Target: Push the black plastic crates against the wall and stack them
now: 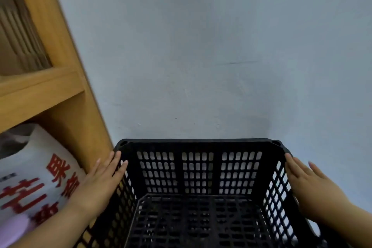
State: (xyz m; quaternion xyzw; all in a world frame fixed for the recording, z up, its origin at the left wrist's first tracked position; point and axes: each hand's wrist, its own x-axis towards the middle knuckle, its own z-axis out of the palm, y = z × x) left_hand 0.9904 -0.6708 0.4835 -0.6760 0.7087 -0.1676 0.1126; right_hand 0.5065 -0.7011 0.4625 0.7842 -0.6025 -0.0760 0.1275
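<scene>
One black plastic crate with slotted walls and a grid floor fills the lower middle of the head view, its far rim right at the pale grey wall. The crate holds nothing. My left hand lies flat with straight fingers on the outside of the crate's left wall near the rim. On the opposite side my right hand presses flat against the right wall. Neither hand curls around the rim. What is under the crate is hidden.
A light wooden shelf unit stands close on the left, almost touching the crate. On its lower shelf lies a white bag with red characters; stacked cardboard stands above.
</scene>
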